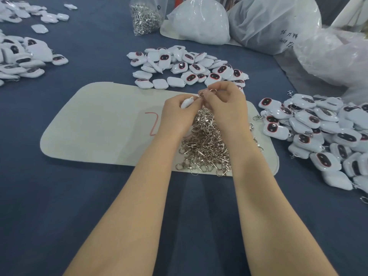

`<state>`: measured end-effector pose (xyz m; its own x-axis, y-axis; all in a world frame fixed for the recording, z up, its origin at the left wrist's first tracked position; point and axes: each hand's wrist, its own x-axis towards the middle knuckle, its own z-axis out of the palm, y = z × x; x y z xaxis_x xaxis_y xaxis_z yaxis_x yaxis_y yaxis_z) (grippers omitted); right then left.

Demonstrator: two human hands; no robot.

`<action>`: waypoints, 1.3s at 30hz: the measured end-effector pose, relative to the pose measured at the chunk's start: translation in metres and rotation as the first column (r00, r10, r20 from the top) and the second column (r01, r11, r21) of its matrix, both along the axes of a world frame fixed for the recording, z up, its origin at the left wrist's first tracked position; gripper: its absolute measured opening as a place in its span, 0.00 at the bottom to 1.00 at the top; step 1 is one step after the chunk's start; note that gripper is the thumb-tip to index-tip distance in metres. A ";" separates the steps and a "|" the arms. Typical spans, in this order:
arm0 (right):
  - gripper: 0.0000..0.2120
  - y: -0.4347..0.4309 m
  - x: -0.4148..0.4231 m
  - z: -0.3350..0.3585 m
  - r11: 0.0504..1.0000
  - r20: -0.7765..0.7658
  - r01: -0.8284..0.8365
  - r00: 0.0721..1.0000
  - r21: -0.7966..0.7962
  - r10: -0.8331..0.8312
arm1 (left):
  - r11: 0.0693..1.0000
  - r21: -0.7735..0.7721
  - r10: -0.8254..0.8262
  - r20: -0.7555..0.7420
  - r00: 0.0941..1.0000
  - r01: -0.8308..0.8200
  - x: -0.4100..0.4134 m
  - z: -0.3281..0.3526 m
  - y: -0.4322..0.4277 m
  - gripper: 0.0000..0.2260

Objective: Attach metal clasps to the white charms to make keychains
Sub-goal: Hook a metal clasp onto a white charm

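Two bare forearms reach over a dark blue table cover (59,206), whose near stretch lies open on both sides of the arms. Ahead lies a pale mat (95,126) with rounded corners and a red pen mark (152,123); its left half is bare. On its right half is a loose heap of silver metal clasps (205,148), spilling to the mat's near edge. Above that heap the hands meet. The left hand (175,116) curls its fingers round a white charm (186,102), held edge-on with its small loop end towards the other hand. The right hand (226,105) pinches a metal clasp (201,94) between thumb and fingertips, its ring right at the charm's tip; whether the ring is through the loop cannot be told. To the right, just off the mat, is a pile of finished keychains (318,134), white with dark, red-rimmed oval faces, several with clasps showing. Beyond the hands lies another pile of charms (187,66), touching the mat's far edge. A third pile (23,56) sits far left. At the back stand a clear bag of clasps (146,18) and large plastic sacks (199,22).
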<state>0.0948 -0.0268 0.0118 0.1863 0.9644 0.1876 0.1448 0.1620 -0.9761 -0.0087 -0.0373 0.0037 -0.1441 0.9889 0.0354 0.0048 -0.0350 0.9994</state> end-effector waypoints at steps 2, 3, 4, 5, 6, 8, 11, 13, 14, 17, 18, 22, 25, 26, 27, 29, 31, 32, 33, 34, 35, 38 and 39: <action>0.08 0.001 -0.001 0.000 0.999 -0.102 -0.039 0.994 0.005 0.039 | 1.000 -0.022 -0.013 0.023 1.000 0.014 0.000 0.001 -0.001 0.08; 0.09 0.001 -0.001 -0.001 0.999 -0.132 -0.053 0.990 0.008 0.053 | 1.000 -0.029 -0.009 0.035 0.999 0.010 0.000 0.000 0.000 0.09; 0.09 0.001 -0.001 -0.001 0.998 -0.145 -0.059 0.988 0.006 0.059 | 0.999 -0.033 -0.006 0.047 0.999 0.007 -0.001 0.000 0.000 0.10; 0.10 0.001 -0.001 -0.002 0.998 -0.145 -0.059 0.988 0.000 0.058 | 0.999 -0.038 -0.004 0.054 0.999 0.006 -0.001 0.000 0.001 0.10; 0.10 0.001 -0.001 -0.002 0.999 -0.134 -0.054 0.990 -0.006 0.053 | 0.999 -0.046 -0.002 0.061 0.998 0.005 -0.001 0.000 0.001 0.10; 0.10 0.001 -0.002 -0.003 0.999 -0.108 -0.046 0.993 -0.012 0.044 | 0.997 -0.075 0.001 0.102 0.995 0.007 -0.002 0.000 0.002 0.08; 0.11 0.001 -0.004 -0.002 0.999 -0.084 -0.044 0.996 -0.027 0.042 | 0.994 -0.113 0.011 0.148 0.989 0.006 -0.002 -0.002 0.004 0.07; 0.10 0.000 -0.005 -0.002 0.998 -0.062 -0.048 0.997 -0.038 0.046 | 0.992 -0.125 0.022 0.142 0.990 -0.004 -0.002 -0.003 0.006 0.07; 0.10 0.000 -0.005 -0.001 0.998 -0.047 -0.051 0.998 -0.043 0.049 | 0.992 -0.129 0.029 0.147 0.989 -0.010 -0.002 -0.003 0.006 0.07; 0.08 0.000 -0.006 -0.001 0.998 0.027 -0.049 0.998 -0.049 0.050 | 0.990 -0.140 0.058 0.157 0.986 -0.036 -0.001 -0.003 0.006 0.07; 0.08 -0.001 -0.006 -0.001 0.998 0.056 -0.045 0.997 -0.047 0.048 | 0.988 -0.144 0.073 0.157 0.985 -0.050 -0.002 -0.003 0.007 0.07; 0.09 -0.003 -0.007 -0.001 0.998 0.149 -0.040 0.988 -0.044 0.046 | 0.989 -0.118 0.098 0.091 0.991 -0.087 -0.005 -0.003 0.007 0.06; 0.09 -0.003 -0.008 -0.002 0.999 0.203 -0.044 0.978 -0.023 0.047 | 0.992 -0.076 0.099 0.019 0.995 -0.097 -0.003 -0.002 0.005 0.07; 0.10 -0.003 -0.009 -0.002 0.999 0.217 -0.044 0.975 -0.007 0.045 | 0.992 -0.074 0.099 0.014 0.995 -0.098 -0.003 -0.002 0.004 0.07; 0.11 -0.003 -0.009 -0.002 0.999 0.223 -0.046 0.974 0.010 0.042 | 0.992 -0.075 0.099 0.014 0.995 -0.097 -0.003 -0.001 0.003 0.07; 0.12 -0.003 -0.010 -0.002 0.998 0.220 -0.049 0.975 0.037 0.040 | 0.992 -0.077 0.100 0.014 0.995 -0.099 -0.004 0.000 0.003 0.07; 0.13 -0.004 -0.011 -0.002 0.996 0.223 -0.057 0.974 0.061 0.043 | 0.991 -0.085 0.106 0.027 0.994 -0.103 -0.005 0.001 0.004 0.06; 0.13 -0.004 -0.011 -0.002 0.995 0.226 -0.063 0.973 0.073 0.045 | 0.989 -0.097 0.112 0.040 0.993 -0.108 -0.005 0.001 0.004 0.06; 0.14 -0.004 -0.011 -0.003 0.994 0.225 -0.068 0.973 0.085 0.048 | 0.987 -0.113 0.119 0.058 0.991 -0.112 -0.005 0.001 0.005 0.06; 0.14 -0.005 -0.012 -0.003 0.993 0.220 -0.071 0.974 0.094 0.049 | 0.985 -0.131 0.120 0.078 0.990 -0.109 -0.006 0.000 0.005 0.06; 0.15 -0.005 -0.012 -0.002 0.992 0.214 -0.072 0.976 0.102 0.049 | 0.984 -0.150 0.115 0.103 0.988 -0.099 -0.006 0.001 0.005 0.06; 0.16 -0.005 -0.011 -0.002 0.990 0.205 -0.065 0.978 0.121 0.039 | 0.980 -0.193 0.077 0.181 0.980 -0.041 -0.007 0.002 0.004 0.06; 0.15 -0.005 -0.011 -0.002 0.990 0.204 -0.064 0.978 0.124 0.037 | 0.980 -0.198 0.066 0.202 0.977 -0.025 -0.006 0.002 0.004 0.08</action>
<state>0.0841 -0.0315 0.0097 0.0840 0.9369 0.3394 0.3237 0.2965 -0.8985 -0.0150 -0.0332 0.0052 -0.1729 0.9662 -0.1910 -0.2054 0.1543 0.9664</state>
